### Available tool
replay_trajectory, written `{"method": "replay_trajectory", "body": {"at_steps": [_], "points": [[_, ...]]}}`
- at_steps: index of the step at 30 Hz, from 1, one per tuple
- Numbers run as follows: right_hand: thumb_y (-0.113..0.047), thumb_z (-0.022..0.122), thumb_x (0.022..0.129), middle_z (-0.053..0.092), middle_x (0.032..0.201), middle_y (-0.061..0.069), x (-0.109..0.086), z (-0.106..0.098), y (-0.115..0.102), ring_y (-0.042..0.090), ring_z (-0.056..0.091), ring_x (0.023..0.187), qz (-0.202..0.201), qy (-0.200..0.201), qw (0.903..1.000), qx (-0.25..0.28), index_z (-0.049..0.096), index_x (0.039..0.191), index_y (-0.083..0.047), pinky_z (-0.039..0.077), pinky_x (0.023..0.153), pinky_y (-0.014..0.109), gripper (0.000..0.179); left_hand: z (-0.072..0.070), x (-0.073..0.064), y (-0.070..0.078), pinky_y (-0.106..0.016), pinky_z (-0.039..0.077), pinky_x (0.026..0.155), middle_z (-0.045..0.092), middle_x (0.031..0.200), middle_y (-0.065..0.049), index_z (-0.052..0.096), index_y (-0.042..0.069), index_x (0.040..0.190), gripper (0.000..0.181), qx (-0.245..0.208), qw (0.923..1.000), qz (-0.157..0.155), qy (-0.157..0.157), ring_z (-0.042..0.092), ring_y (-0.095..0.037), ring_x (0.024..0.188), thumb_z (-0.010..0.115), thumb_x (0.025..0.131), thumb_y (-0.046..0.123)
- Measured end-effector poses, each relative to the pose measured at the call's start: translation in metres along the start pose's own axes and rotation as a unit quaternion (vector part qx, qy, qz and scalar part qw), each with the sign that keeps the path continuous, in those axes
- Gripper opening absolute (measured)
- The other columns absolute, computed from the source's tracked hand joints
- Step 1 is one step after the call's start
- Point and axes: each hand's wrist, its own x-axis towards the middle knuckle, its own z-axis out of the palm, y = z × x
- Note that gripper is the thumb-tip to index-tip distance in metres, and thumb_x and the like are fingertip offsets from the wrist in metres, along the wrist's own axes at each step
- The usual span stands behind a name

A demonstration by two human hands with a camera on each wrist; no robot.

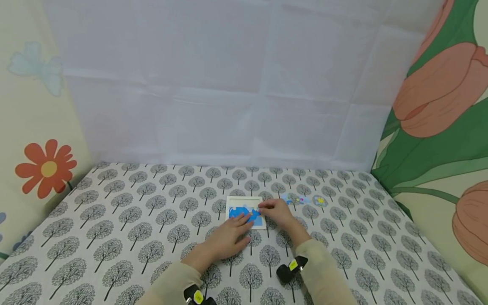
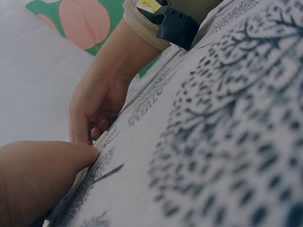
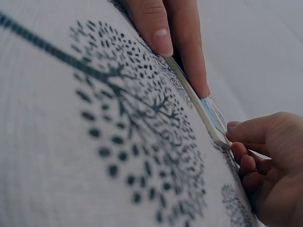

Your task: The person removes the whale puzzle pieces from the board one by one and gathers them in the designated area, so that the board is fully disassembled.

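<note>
A small, cream-rimmed puzzle tray [image 1: 233, 198] lies on the cloth, with blue whale-like shapes [image 1: 237, 210] inside it. My left hand [image 1: 225, 240] rests over its near edge, fingers stretched across the blue area and hiding part of it. At the tray's right side, my right hand [image 1: 280, 212] has thumb and fingertips pinched at the rim. The right wrist view puts the right thumb [image 3: 241, 127] just above the tray corner, the other fingers curled outside it. Both hands meet close together at the tray in the left wrist view, where the right hand [image 2: 97, 109] is behind.
Light-blue pieces with small coloured prints [image 1: 299, 199] and one bearing a yellow flower [image 1: 320, 201] lie right of the tray. White cloth with tree prints [image 1: 165, 218] covers the table. A white sheet [image 1: 206, 84] hangs behind, between walls painted with flowers.
</note>
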Motion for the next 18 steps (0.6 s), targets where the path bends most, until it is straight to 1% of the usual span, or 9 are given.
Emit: {"method": "replay_trajectory", "body": {"at_steps": [5, 10, 18], "points": [[-0.01, 0.06, 0.081, 0.061, 0.092, 0.008, -0.0029, -0.0002, -0.0032, 0.017, 0.056, 0.078, -0.01, -0.002, 0.9999, -0.012, 0.063, 0.099, 0.0, 0.048, 0.065, 0.028, 0.021, 0.0, -0.0006, 0.0002, -0.043, 0.022, 0.099, 0.03, 0.136, -0.012, 0.042, 0.003, 0.127, 0.047, 0.004, 1.0, 0.0, 0.007, 0.023, -0.029, 0.124, 0.045, 0.089, 0.029], [-0.009, 0.06, 0.08, 0.058, 0.082, 0.002, -0.0028, 0.0004, -0.0023, 0.014, 0.052, 0.07, -0.018, 0.001, 0.9994, -0.028, 0.064, 0.098, -0.002, 0.046, 0.058, 0.026, 0.019, 0.0022, -0.0006, -0.0012, -0.042, 0.021, 0.099, 0.029, 0.136, -0.011, 0.042, 0.004, 0.128, 0.047, 0.008, 0.9999, 0.001, 0.009, 0.023, -0.029, 0.124, 0.045, 0.089, 0.03], [-0.007, 0.06, 0.08, 0.054, 0.072, 0.0, 0.0008, 0.0018, 0.001, 0.013, 0.047, 0.063, -0.01, 0.005, 0.999, -0.042, 0.065, 0.094, -0.004, 0.043, 0.054, 0.026, 0.015, 0.0023, 0.0, -0.0013, -0.042, 0.021, 0.1, 0.029, 0.136, -0.012, 0.041, 0.003, 0.128, 0.047, 0.004, 1.0, 0.001, 0.003, 0.023, -0.029, 0.124, 0.044, 0.089, 0.029]]}}
